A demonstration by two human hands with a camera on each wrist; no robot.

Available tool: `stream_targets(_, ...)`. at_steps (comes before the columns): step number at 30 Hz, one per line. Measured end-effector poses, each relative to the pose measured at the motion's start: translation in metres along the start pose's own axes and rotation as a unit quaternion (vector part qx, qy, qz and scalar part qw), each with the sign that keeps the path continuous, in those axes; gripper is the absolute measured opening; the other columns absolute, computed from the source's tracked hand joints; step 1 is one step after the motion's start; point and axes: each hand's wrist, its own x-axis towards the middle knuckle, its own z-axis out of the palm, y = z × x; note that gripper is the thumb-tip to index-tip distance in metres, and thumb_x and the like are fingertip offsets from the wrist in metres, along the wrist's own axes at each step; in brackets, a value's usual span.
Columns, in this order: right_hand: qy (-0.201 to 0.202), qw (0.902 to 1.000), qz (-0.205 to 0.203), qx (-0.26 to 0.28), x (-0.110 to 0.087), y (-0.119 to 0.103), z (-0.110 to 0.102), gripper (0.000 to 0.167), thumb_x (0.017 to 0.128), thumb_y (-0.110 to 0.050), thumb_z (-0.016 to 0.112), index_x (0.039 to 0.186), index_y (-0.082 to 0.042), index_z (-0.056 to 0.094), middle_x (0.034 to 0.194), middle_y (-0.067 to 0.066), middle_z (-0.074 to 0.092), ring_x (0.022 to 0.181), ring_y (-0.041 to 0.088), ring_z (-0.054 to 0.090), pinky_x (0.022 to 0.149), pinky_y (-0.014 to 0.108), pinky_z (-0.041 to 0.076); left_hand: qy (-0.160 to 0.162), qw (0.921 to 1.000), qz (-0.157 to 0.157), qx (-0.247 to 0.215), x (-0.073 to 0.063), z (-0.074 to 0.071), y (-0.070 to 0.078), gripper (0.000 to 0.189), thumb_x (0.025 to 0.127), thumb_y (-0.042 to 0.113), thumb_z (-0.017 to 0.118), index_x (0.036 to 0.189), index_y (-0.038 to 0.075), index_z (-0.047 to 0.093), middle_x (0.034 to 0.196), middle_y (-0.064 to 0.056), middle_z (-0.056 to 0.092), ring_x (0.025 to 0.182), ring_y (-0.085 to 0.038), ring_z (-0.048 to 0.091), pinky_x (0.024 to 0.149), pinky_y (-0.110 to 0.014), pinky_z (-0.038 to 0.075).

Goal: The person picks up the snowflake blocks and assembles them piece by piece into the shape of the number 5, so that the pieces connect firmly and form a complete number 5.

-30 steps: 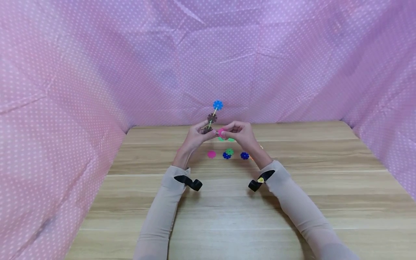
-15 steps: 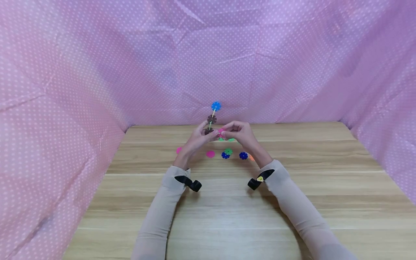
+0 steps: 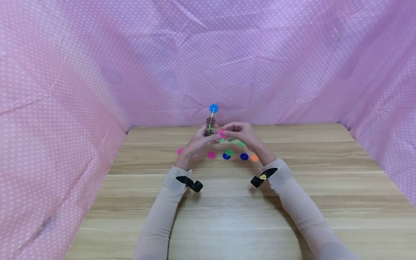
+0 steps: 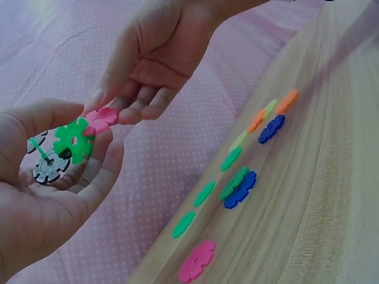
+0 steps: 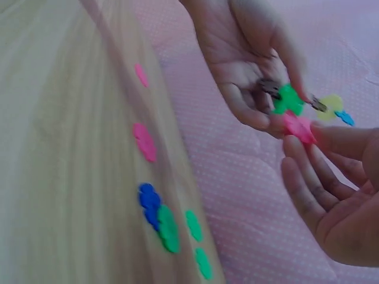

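Note:
My left hand [image 3: 195,143] holds a chain of notched plastic snowflake discs above the table. A blue disc [image 3: 213,108] tops the chain, with a yellow disc [image 5: 330,106] and brown discs [image 3: 210,121] below it. Between the left thumb and fingers sits a green disc [image 4: 74,139] of the chain. A pink snowflake disc [image 4: 102,119] is pinched by my right hand [image 3: 244,136] between thumb and fingertips. Its edge meets the green disc's edge; whether the notches are engaged I cannot tell.
On the wooden table [image 3: 214,202] lie loose discs: pink [image 3: 211,155], dark blue [image 3: 244,156], orange [image 3: 254,157] and several green ones. One green disc [image 3: 229,152] overlaps another dark blue disc [image 3: 226,156]. A pink dotted cloth [image 3: 208,65] hangs behind and at both sides.
The chain's blue top has shifted left and slightly down as the left hand turned. The right hand keeps its pinch on the pink disc beside the chain. The orange disc has come into view.

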Motion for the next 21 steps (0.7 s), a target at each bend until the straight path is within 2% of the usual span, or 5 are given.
stream_targets(5,-0.027,0.9983,0.021,-0.047,-0.002,-0.01,-0.018,0.031,0.097,-0.013,0.07,0.123,0.003,0.067,0.095,0.003,0.074,0.087,0.026,0.073,0.083,0.043,0.064,0.013,0.9999,-0.004,0.001,0.001,-0.004,-0.002,0.042,0.097,0.009,0.068,0.135,0.01,0.05,0.118,-0.009,0.062,0.107,-0.022,0.067,0.113,-0.052,0.046)
stream_targets(8,-0.057,0.9939,0.031,-0.089,-0.004,-0.015,-0.031,0.031,0.097,-0.014,0.07,0.122,0.003,0.067,0.103,0.018,0.074,0.087,0.024,0.073,0.079,0.036,0.064,0.02,0.9998,-0.008,0.001,0.0,-0.006,-0.003,0.046,0.096,0.01,0.069,0.138,0.01,0.05,0.119,-0.007,0.062,0.119,-0.037,0.063,0.114,-0.053,0.045)
stream_targets(12,-0.109,0.9812,0.038,-0.155,-0.009,-0.016,-0.048,0.03,0.098,-0.012,0.068,0.121,0.007,0.067,0.103,0.021,0.074,0.09,0.03,0.073,0.081,0.042,0.064,0.023,0.9996,-0.01,-0.017,-0.002,-0.007,-0.003,0.049,0.096,0.008,0.068,0.141,0.01,0.05,0.119,-0.007,0.06,0.134,-0.051,0.049,0.118,-0.054,0.04)
stream_targets(15,-0.145,0.9679,0.046,-0.2,-0.014,-0.012,-0.059,0.028,0.097,-0.009,0.068,0.119,0.008,0.068,0.097,0.014,0.075,0.089,0.028,0.07,0.081,0.042,0.062,0.017,0.9996,-0.003,-0.023,-0.001,-0.009,-0.003,0.048,0.097,0.006,0.066,0.142,0.012,0.05,0.117,-0.006,0.06,0.13,-0.046,0.054,0.117,-0.053,0.041)
stream_targets(21,-0.204,0.9468,0.056,-0.242,-0.025,0.0,-0.075,0.025,0.091,0.002,0.071,0.114,0.009,0.069,0.099,0.021,0.074,0.085,0.015,0.067,0.074,0.026,0.059,0.002,0.9997,0.008,-0.024,0.0,-0.01,-0.001,0.049,0.098,0.002,0.064,0.143,0.012,0.05,0.118,-0.007,0.056,0.112,-0.023,0.064,0.115,-0.048,0.045)
